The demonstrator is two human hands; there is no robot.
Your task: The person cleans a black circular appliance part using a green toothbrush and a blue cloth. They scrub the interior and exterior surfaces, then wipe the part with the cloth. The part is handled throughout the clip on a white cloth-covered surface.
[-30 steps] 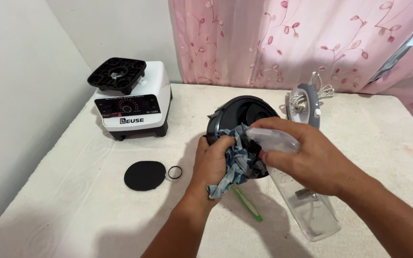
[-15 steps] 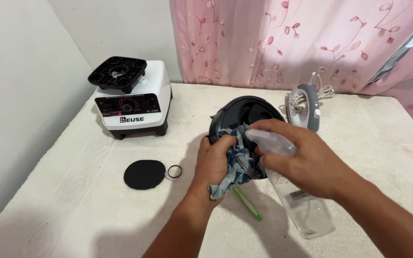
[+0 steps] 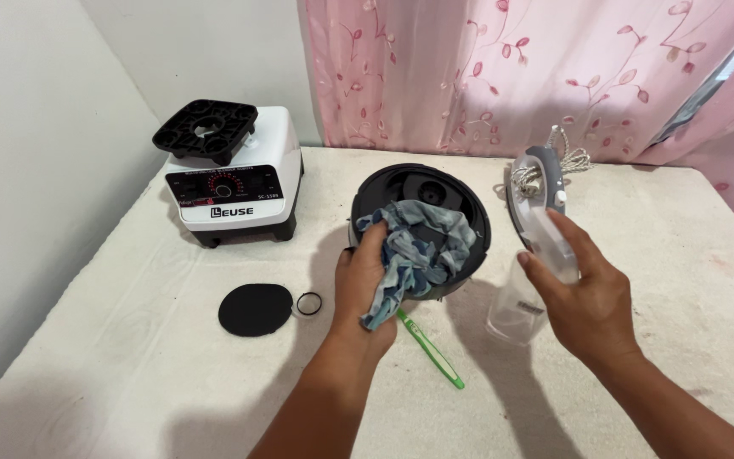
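My left hand [image 3: 365, 285] grips a blue patterned rag [image 3: 422, 248] and presses it against the rim of a round dark grey lid-like part [image 3: 456, 189] standing tilted on the table. My right hand [image 3: 584, 297] holds a clear plastic spray bottle [image 3: 530, 280] by its head, upright, just to the right of the dark part. A green toothbrush [image 3: 433, 350] lies on the table below the rag, between my two arms.
A white blender base [image 3: 233, 183] with a black top stands at the back left. A flat black disc [image 3: 253, 309] and a small black ring [image 3: 309, 303] lie left of my left hand. A grey iron [image 3: 545, 183] with its cord rests near the pink curtain [image 3: 537, 76].
My right hand has drawn the spray bottle away from the rag to the right and stood it upright. The dark round part now faces the camera more, with the rag spread over it.
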